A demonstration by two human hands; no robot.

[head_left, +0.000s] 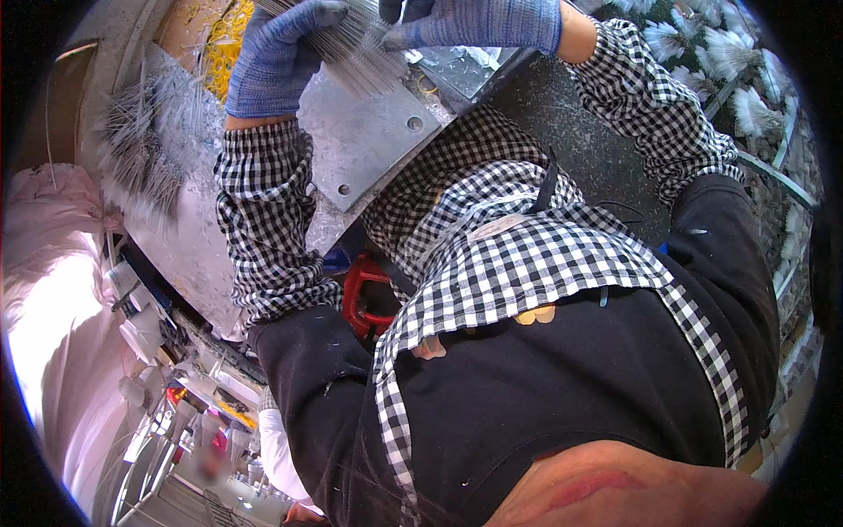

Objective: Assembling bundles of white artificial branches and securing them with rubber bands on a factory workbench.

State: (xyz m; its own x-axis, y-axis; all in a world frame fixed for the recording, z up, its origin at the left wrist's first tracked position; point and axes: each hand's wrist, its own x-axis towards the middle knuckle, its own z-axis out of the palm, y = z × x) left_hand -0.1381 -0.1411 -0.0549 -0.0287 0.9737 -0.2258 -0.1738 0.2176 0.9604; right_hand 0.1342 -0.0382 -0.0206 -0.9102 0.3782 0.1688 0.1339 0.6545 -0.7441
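Both hands wear blue knit gloves and meet near the upper edge, above a grey metal plate (369, 145). My left hand (277, 57) is closed round a bundle of thin, grey, wire-like strands (356, 48), whose ends fan out downward over the plate. Just right of the bundle, my right hand (483, 25) has its fingers bent, with a thin pale strip showing between them. What that strip is I cannot make out, and the picture's upper edge cuts off part of this hand.
Loose strands (145, 140) lie heaped at the left, beside a pile of yellow rings (226, 39). White brush-like tufts (733, 53) crowd the upper right. A red plastic frame (364, 294) sits below the table's edge. Pink cloth (53, 263) hangs at the far left.
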